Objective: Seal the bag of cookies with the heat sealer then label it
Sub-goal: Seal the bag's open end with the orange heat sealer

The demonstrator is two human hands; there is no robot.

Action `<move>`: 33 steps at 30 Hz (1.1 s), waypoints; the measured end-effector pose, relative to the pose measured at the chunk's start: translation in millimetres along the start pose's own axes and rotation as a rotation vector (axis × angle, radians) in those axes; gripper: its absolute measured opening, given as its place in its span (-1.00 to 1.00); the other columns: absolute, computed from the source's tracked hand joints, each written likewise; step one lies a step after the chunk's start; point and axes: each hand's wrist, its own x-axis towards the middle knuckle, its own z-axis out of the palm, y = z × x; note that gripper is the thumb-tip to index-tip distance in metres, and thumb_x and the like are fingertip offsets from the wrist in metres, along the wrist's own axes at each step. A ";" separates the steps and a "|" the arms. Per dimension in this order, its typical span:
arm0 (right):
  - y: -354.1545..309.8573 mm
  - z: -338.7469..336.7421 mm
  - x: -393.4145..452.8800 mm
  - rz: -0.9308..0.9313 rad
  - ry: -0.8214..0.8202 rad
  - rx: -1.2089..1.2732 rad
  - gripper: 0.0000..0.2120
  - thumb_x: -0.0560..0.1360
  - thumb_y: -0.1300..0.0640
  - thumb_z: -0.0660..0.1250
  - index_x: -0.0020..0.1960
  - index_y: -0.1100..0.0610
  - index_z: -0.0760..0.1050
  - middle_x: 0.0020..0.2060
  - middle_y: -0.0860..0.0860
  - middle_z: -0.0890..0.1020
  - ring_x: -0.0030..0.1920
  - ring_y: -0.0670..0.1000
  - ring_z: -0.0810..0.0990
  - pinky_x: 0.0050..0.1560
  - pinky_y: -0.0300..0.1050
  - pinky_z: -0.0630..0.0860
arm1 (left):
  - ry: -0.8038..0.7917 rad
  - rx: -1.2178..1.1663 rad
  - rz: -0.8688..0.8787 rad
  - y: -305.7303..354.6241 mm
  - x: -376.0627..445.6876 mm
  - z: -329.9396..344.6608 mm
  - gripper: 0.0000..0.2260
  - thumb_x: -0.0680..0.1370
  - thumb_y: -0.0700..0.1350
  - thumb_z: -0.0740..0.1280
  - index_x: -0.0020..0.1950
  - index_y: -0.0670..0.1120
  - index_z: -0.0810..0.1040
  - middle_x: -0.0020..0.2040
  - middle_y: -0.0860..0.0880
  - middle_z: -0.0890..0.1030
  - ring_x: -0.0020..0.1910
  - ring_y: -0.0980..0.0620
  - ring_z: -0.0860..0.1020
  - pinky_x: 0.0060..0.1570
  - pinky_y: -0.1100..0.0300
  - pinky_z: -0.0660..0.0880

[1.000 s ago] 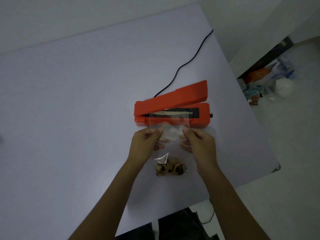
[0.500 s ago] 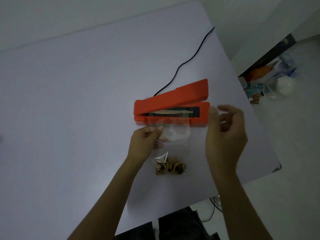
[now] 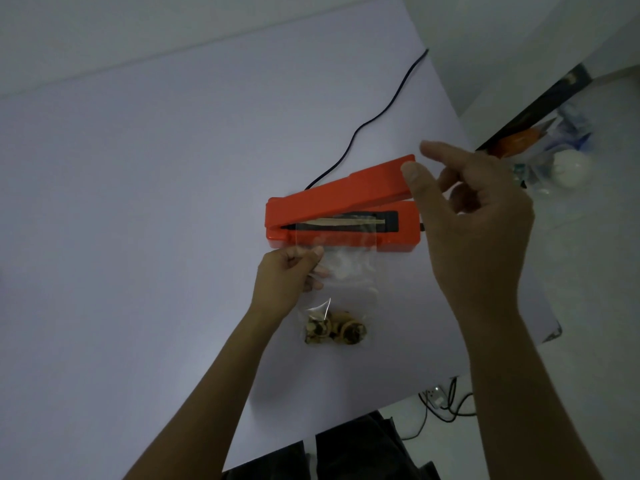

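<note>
An orange heat sealer (image 3: 341, 194) lies on the white table (image 3: 138, 237) with its lid raised. A clear bag (image 3: 349, 268) with several cookies (image 3: 334, 329) at its bottom lies flat, its open top edge resting over the sealing strip. My left hand (image 3: 287, 280) pinches the bag's left side just below the sealer. My right hand (image 3: 474, 220) hovers with fingers apart at the raised right end of the lid, thumb close to it, holding nothing.
The sealer's black cord (image 3: 374, 116) runs back toward the table's far right corner. The table's right edge falls away to a floor with bags and clutter (image 3: 540, 147). Cables and a socket (image 3: 440, 400) lie on the floor near my legs.
My right hand let go of the bag's right side and rose up and right to the free end of the sealer's lid. My left hand kept its hold.
</note>
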 end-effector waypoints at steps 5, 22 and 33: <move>9.1 -0.4 -1.2 0.034 0.008 -0.039 -0.81 0.53 -0.01 0.36 0.11 0.02 0.61 -0.22 -0.02 0.55 -0.38 -0.16 0.38 -0.30 -0.42 0.37 | -0.006 -0.003 0.004 1.5 -0.1 0.8 -0.75 0.57 -0.06 0.34 -0.11 -0.23 0.65 -0.22 -0.06 0.73 -0.19 -0.20 0.68 -0.07 -0.01 0.65; 74.4 15.6 -5.9 0.329 -0.037 -0.139 -0.76 0.53 -0.08 0.33 0.03 0.06 0.63 -0.18 -0.05 0.63 -0.28 -0.18 0.49 -0.23 -0.46 0.33 | 0.006 -0.025 -0.010 -1.5 0.9 1.3 -0.76 0.57 -0.06 0.35 -0.05 -0.24 0.65 -0.26 -0.02 0.72 -0.24 -0.13 0.67 -0.18 0.14 0.64; 89.7 23.0 -7.5 0.410 -0.072 -0.136 -0.77 0.51 -0.08 0.36 -0.04 0.08 0.63 -0.30 -0.11 0.57 -0.30 -0.23 0.50 -0.30 -0.59 0.31 | 0.008 -0.021 -0.006 -1.0 1.7 1.4 -0.77 0.56 -0.05 0.36 -0.10 -0.22 0.66 -0.27 -0.01 0.72 -0.25 -0.13 0.68 -0.13 0.07 0.64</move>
